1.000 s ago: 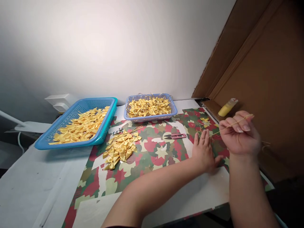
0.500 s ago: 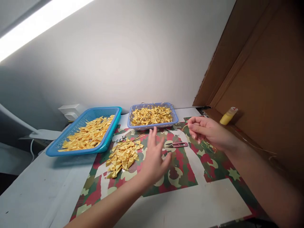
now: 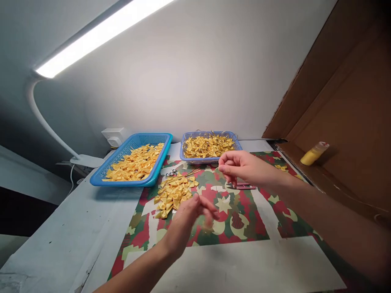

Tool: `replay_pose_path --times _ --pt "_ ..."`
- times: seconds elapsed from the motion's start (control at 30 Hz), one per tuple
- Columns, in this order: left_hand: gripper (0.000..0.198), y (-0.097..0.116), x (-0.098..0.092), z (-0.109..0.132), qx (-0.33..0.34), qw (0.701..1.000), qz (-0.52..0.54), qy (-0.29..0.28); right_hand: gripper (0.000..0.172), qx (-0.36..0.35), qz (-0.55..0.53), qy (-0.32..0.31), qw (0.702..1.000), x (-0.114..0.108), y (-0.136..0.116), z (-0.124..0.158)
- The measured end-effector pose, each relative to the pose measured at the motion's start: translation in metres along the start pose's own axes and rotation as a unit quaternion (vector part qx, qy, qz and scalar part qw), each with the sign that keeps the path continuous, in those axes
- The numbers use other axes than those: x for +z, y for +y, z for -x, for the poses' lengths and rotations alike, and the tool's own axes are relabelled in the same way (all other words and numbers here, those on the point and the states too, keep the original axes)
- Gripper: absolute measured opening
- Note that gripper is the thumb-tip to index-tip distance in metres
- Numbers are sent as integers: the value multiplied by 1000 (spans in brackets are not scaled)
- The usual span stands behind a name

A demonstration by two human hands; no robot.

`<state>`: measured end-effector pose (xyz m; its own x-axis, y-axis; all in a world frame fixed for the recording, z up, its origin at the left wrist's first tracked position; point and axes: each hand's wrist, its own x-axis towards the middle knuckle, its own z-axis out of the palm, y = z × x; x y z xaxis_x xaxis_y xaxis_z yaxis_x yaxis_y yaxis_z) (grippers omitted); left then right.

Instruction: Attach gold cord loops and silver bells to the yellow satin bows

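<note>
My left hand [image 3: 194,213] hovers over the patterned sheet, just right of a pile of yellow ribbon bows [image 3: 174,193]. Its fingers are apart and partly blurred, with nothing seen in them. Thumb and fingers of my right hand [image 3: 236,165] are pinched together in front of the small purple-blue basket [image 3: 210,160]. What they hold, if anything, does not show. Partly behind that hand lies a pair of pink thread snips [image 3: 246,187]. Gold cords [image 3: 195,171] rest across the back of the bow pile, near several small silvery pieces [image 3: 174,172].
A blue basket [image 3: 97,179] with yellow bows stands at the left. The small basket holds bows with gold loops [image 3: 210,145]. A white lamp [image 3: 45,116] arches at the left. On the right, a yellow bottle [image 3: 314,153] stands by a cardboard wall [image 3: 345,93].
The view has turned left. My right hand has moved left, close to the small basket; the gold cord at its fingertips no longer shows. My left hand has drawn nearer the bow pile and rotated.
</note>
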<state>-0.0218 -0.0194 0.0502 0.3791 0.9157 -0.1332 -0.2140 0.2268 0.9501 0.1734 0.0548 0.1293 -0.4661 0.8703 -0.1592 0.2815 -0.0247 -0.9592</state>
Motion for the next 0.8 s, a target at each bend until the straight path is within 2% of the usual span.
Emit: replay_pose_path --times 0.07,0.1,0.17,0.23,0.27,0.37,0.47,0.53,0.67,0.8 --pt "61 8 4 -10 -71 983 133 -106 16 -8 -4 -13 1000 6 -2 0" --pt "61 13 6 -18 -81 971 189 -118 15 -10 -9 -18 1000 11 0 2" --pt "54 22 6 -37 -38 961 265 -70 14 -10 -22 -19 1000 24 9 7" --pt "39 28 1 -57 15 962 273 -3 18 12 -40 -4 999 40 27 13" --pt "31 30 -4 -65 31 968 249 20 19 27 -56 8 998 49 40 15" --pt "31 30 -17 -77 14 980 197 9 23 50 -116 28 992 73 78 19" --pt "31 25 -25 -71 -30 992 117 -26 18 82 -116 -30 989 83 101 19" --pt "31 23 -28 -63 -54 996 55 -48 16 77 -110 -22 991 79 102 19" --pt "36 20 -29 -52 -77 992 -45 -84 30 33 -162 79 983 58 93 15" --pt "37 16 -22 -47 -22 968 -211 -135 34 32 -290 41 956 53 95 9"
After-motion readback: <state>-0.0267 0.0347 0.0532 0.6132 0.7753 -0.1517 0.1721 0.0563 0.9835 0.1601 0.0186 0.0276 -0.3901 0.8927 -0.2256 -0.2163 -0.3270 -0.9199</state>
